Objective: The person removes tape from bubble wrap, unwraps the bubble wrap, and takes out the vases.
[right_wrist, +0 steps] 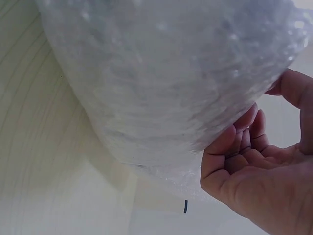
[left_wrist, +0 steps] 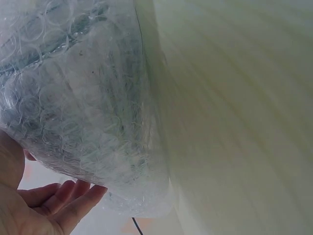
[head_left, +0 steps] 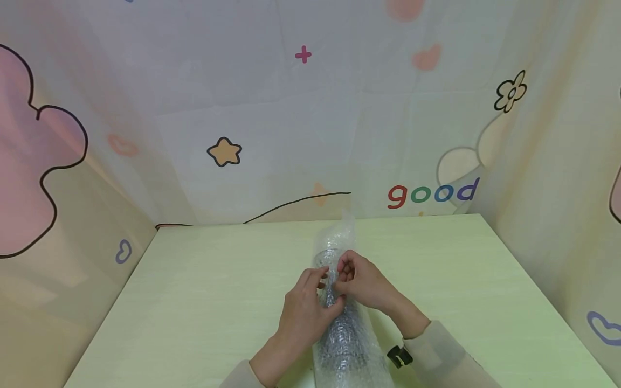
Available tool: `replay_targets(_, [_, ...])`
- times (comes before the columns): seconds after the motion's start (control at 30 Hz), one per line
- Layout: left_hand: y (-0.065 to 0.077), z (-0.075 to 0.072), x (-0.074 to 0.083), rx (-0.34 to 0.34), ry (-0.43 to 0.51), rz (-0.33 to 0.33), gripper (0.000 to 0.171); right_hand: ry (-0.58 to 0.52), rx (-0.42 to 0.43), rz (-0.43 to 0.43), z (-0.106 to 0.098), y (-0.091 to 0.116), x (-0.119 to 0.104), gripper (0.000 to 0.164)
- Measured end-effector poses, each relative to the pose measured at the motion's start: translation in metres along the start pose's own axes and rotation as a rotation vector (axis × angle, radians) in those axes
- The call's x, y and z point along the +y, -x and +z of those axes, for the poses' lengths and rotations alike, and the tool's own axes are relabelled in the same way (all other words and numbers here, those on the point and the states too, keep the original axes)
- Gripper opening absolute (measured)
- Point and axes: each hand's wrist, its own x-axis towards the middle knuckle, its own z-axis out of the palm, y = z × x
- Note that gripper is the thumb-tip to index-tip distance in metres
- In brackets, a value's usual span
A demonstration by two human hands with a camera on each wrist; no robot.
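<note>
My left grip (head_left: pixel 306 310) is spread, touching the long bundle of clear bubble wrap (head_left: pixel 344 345) beneath it, perhaps to steady it on the pale green tabletop (head_left: pixel 194 302). Just beside, my right grip (head_left: pixel 366 281) curls against this bundle (whether it pinches, I cannot tell).

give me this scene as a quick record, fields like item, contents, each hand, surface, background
item: bubble wrap in a long bundle, running away from the person
contents: a dark shape shows through; cannot tell what it is
left hand: fingers spread and gently bent, touching the bundle
right hand: fingers curled at the wrap, seemingly pinching it
surface: pale yellow-green table
background: printed cloth with a star and the word "good"
</note>
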Motion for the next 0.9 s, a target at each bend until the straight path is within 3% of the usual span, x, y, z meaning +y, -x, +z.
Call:
replay_targets(0.5, [0.0002,0.0000,-0.0001,0.001,-0.007,-0.006,0.057,0.115,0.002,0.028,-0.0016,0.0018,-0.0036,0.022])
replay_targets(0.9, [-0.0001,-0.0002,0.0003,0.004,-0.018,-0.030,0.063,0.145,0.017,0.045,-0.0035,0.0033,-0.0058,0.020])
